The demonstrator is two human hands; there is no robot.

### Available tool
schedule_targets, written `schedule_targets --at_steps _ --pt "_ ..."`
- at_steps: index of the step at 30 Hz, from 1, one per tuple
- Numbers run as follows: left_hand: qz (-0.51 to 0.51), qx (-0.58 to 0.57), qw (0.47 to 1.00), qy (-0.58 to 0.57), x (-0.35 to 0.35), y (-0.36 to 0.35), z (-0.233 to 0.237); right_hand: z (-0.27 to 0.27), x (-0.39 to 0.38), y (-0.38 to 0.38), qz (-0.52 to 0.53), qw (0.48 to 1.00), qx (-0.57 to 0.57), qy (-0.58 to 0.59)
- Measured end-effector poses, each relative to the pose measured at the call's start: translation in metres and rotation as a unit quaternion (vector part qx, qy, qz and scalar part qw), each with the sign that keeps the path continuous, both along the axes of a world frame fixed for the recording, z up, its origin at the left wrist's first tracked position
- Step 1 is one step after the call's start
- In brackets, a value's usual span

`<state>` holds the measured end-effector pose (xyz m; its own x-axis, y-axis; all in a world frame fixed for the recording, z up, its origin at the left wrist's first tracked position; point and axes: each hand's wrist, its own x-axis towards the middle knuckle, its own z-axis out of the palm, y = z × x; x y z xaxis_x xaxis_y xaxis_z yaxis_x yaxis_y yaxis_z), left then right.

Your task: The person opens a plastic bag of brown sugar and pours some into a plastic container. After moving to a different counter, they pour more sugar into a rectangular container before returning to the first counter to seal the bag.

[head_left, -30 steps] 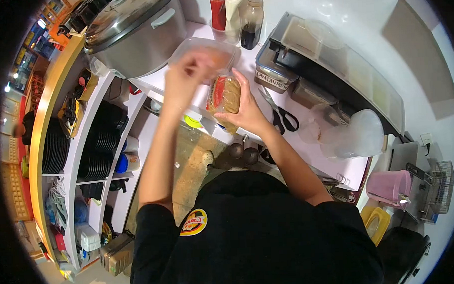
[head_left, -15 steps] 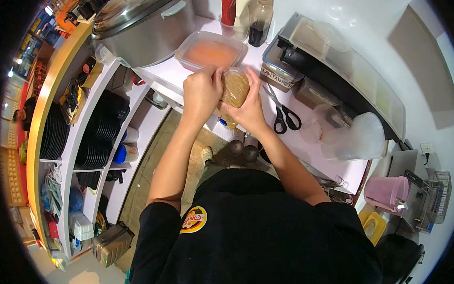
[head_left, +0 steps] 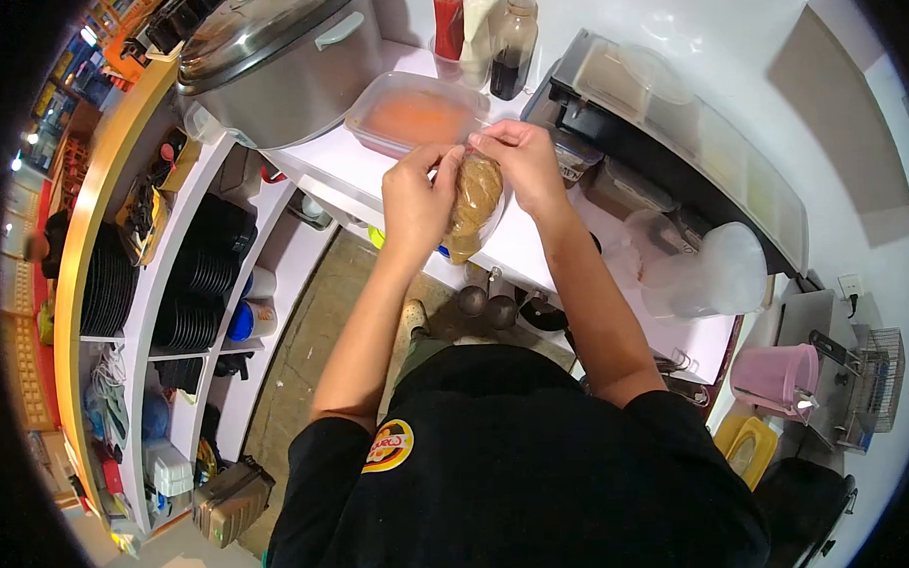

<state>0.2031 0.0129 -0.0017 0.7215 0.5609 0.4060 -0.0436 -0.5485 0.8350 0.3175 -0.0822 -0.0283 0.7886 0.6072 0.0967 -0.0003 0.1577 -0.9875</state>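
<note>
A filled bag (head_left: 475, 198) is being pinched by left hand (head_left: 415, 200) and right hand (head_left: 531, 171) above the counter's (head_left: 521, 238) near edge. No contents are being emptied.

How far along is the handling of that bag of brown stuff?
Filling looks done: the clear bag bulges with brown contents. In hand: the left hand and right hand pinch its top; whether it is sealed, I can't tell. Left, probably: finishing at the top and setting it down, as it is held up, not resting on the counter.
</note>
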Motion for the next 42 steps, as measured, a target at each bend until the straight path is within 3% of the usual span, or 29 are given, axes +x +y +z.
schedule_targets --at_steps 6,9,11,15,18,22,25,28,31,35,38,41,42 --pt "0.062 -0.038 0.995 -0.069 0.002 -0.019 -0.018 -0.018 0.003 0.011 -0.115 0.992 0.039 0.017" --pt "0.1 -0.06 0.992 -0.049 0.001 -0.016 -0.024 -0.019 0.006 0.013 -0.099 0.958 0.14 0.229" --pt "0.118 -0.039 0.992 -0.04 0.001 -0.014 -0.024 -0.024 0.007 0.017 -0.095 0.958 0.15 0.226" --pt "0.103 -0.212 0.972 -0.009 0.004 0.003 -0.024 -0.023 0.009 0.017 -0.173 0.915 0.129 0.34" --pt "0.052 -0.316 0.947 -0.033 0.007 0.019 -0.031 -0.047 0.016 0.01 -0.153 0.924 0.082 0.34" --pt "-0.003 -0.397 0.917 -0.041 0.014 0.019 -0.028 -0.047 -0.012 0.008 -0.204 0.971 0.057 0.115" --pt "-0.038 -0.414 0.909 -0.014 0.018 0.019 -0.019 -0.026 -0.024 0.001 -0.261 0.96 0.079 -0.06" --pt "-0.069 -0.408 0.91 0.009 0.024 0.021 -0.015 -0.03 -0.006 -0.028 -0.161 0.975 -0.023 -0.154" --pt "-0.095 -0.371 0.922 0.056 0.022 0.026 -0.007 -0.047 0.001 -0.036 -0.188 0.906 -0.229 -0.301" --pt "-0.114 -0.346 0.929 0.068 0.021 0.035 -0.008 -0.071 -0.009 -0.031 -0.208 0.871 -0.394 -0.208" --pt "-0.133 -0.313 0.937 0.084 0.018 0.037 -0.008 -0.09 -0.01 -0.026 -0.296 0.844 -0.287 -0.344" --pt "-0.134 -0.279 0.949 0.066 0.019 0.039 -0.012 -0.074 0.0 -0.031 -0.169 0.917 -0.147 -0.329" --pt "-0.128 -0.269 0.953 0.062 0.021 0.038 -0.013 -0.076 0.006 -0.035 -0.117 0.948 -0.151 -0.255"
